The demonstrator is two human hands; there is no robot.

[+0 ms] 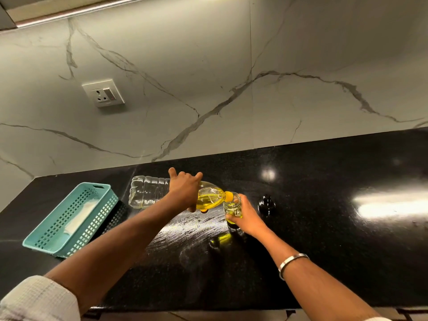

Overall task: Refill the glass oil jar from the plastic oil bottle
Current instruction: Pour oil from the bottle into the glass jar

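A clear plastic oil bottle (148, 192) lies tipped on its side above the black counter (324, 228), yellow oil pooled toward its yellow neck. My left hand (185, 188) grips the bottle around its middle. The bottle's mouth sits at the rim of a small glass jar (232, 208), which stands on the counter with some yellow oil in it. My right hand (246, 216) holds the jar from its right side. A black lid (266, 203) rests on the counter just right of the jar.
A teal plastic basket (69, 218) with a white cloth inside stands at the left of the counter. A marble wall with a socket (103, 92) rises behind. The counter surface near the jar looks smeared and glossy.
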